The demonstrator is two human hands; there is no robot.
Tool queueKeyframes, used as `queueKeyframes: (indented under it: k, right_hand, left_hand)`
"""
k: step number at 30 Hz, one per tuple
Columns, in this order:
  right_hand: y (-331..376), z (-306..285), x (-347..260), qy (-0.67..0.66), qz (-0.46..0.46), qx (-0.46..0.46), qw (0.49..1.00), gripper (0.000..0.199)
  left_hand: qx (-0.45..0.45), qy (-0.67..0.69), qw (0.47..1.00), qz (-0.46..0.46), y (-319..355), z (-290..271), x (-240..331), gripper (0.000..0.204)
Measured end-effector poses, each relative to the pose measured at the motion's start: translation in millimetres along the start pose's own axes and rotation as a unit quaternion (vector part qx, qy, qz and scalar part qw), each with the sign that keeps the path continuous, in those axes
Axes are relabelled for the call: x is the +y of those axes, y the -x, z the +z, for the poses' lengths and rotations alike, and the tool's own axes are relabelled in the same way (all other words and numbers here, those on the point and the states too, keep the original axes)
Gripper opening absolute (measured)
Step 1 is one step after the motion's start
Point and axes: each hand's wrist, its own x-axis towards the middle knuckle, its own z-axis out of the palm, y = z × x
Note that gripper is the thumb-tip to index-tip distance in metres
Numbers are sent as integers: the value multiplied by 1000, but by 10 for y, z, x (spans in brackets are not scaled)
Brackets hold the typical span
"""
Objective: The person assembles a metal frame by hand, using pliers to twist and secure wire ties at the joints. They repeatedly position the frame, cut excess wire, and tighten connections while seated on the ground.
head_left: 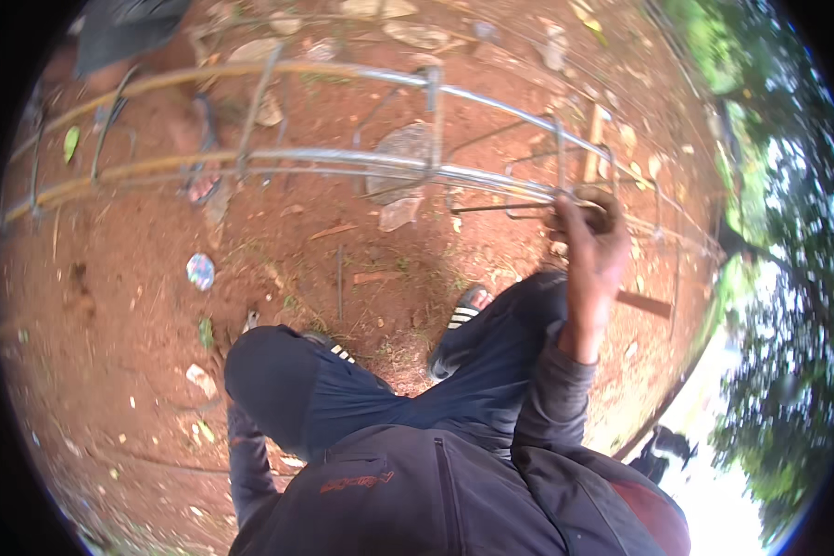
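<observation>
My right hand (591,243) has its fingers wrapped round the rebar cage (361,162): stiff, heavy, rough steel, best held at a long bar; left hand unseen.

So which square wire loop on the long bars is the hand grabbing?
The right hand grips the end loop, the rightmost one on the bars; other loops sit farther left.

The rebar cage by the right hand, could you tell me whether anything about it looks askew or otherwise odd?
Yes. The stirrup at the right hand leans off square to the long bars, unlike the upright one further left. The bars also look bowed, though the fisheye lens may cause that.
</observation>
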Motion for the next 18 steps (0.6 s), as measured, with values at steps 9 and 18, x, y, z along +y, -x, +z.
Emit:
queueKeyframes:
  k: [9, 18]
  right_hand:
    - [396, -103, 183, 132, 20, -49, 990, 24]
    - [568, 2, 522, -16, -45, -75, 996, 20]
  left_hand:
    - [-223, 95, 966, -86, -251, 167, -363, 49]
    - [-214, 656, 692, -211, -9, -826, -590, 33]
